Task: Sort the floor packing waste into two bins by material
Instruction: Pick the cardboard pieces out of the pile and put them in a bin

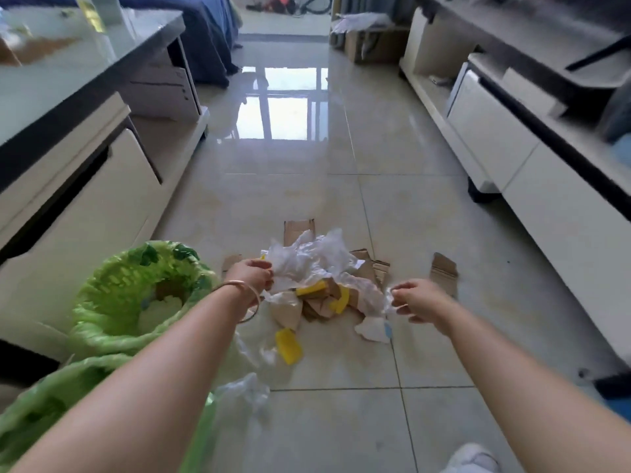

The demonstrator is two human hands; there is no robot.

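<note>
- A heap of packing waste sits mid-floor (341, 186) on glossy beige tiles: crinkled clear plastic film (307, 257), torn brown cardboard pieces (321, 305), and three yellow scraps (288, 345).
- Two bins (136, 295) lined with thin green bags stand at the floor's left edge, by a cream cabinet (102, 199).
- The left hand (251, 276), bangle (243, 295) on its wrist, pinches the film.
- The right hand (415, 300), fingers curled, grips a film edge.
</note>
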